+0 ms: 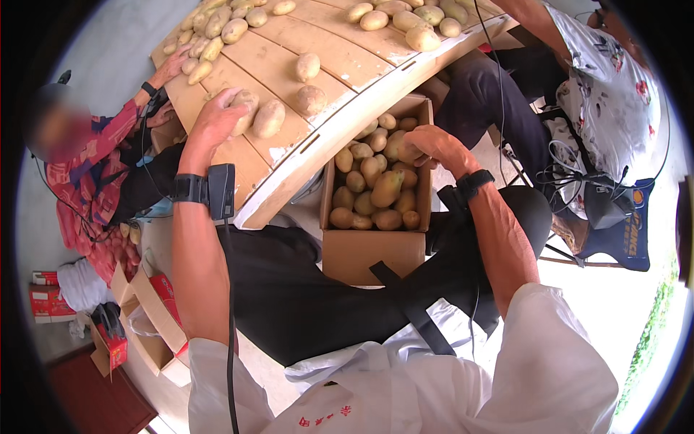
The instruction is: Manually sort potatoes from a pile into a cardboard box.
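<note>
On the slatted wooden table my left hand (214, 119) curls around a pale potato (245, 111), which rests on the boards. Another potato (269, 119) lies right beside it, and two more potatoes (309, 84) sit farther toward the table's edge. My right hand (442, 146) reaches into an open cardboard box (374, 255) between my knees, its fingers bent around a potato (397, 146) at the right side. My knuckles partly hide that grip. Several loose potatoes fill the box, among them a large one with a greenish tinge (387, 188).
Potato heaps (217, 24) lie along the table's far side. A person in a patterned red top (103, 157) sits left, one hand on the table. Another person (602, 92) sits right, near a stool and cables. Opened cartons (152, 320) stand at lower left.
</note>
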Demonstrator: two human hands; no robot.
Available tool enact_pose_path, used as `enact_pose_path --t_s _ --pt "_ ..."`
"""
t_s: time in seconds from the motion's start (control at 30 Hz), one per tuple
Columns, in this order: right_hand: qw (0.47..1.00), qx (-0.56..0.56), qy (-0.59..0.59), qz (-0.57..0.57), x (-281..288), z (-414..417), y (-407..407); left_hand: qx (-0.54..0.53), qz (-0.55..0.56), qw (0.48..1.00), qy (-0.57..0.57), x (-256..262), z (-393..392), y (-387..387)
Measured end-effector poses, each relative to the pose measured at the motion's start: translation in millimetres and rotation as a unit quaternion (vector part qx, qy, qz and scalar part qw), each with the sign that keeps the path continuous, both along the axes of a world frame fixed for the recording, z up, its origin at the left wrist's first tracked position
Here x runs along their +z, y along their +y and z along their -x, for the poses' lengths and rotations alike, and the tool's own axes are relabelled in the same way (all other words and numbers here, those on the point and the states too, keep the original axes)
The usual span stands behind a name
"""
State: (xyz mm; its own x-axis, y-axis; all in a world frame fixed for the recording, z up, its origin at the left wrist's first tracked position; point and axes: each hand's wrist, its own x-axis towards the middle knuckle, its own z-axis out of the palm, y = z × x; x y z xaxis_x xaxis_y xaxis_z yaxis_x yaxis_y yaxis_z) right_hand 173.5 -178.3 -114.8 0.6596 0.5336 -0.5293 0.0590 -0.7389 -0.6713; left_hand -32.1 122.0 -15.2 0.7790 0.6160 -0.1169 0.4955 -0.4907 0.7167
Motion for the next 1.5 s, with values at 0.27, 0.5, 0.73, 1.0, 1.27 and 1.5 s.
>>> enact_pose_path --t_s 0.27,0.5,0.73,1.0,1.27,1.5 --pt "0.990 0.124 -0.037 0.050 -15.6 -9.8 3.8 0.110 0.195 0.974 -0.039 5.2 17.4 5.2" --pt "0.982 -0.010 -0.184 0.036 -8.2 1.2 -2.7 0.092 0.284 0.937 -0.181 20.2 34.3 5.8" --pt "0.988 0.021 -0.069 -0.135 39.7 -4.2 -14.3 -0.061 0.342 0.903 -0.253 42.8 30.6 -35.4" --pt "0.922 0.146 0.172 -0.314 69.2 20.1 -20.0 -0.212 0.290 0.927 -0.108 19.4 -4.3 -89.8" --pt "0.918 0.191 0.172 -0.301 42.2 46.5 -7.9 -0.262 0.221 0.939 0.031 -11.3 -26.5 -115.6" --pt "0.968 0.237 0.030 -0.081 4.7 56.8 -6.1 -0.256 0.195 0.947 0.023 -3.1 -21.9 -107.4"
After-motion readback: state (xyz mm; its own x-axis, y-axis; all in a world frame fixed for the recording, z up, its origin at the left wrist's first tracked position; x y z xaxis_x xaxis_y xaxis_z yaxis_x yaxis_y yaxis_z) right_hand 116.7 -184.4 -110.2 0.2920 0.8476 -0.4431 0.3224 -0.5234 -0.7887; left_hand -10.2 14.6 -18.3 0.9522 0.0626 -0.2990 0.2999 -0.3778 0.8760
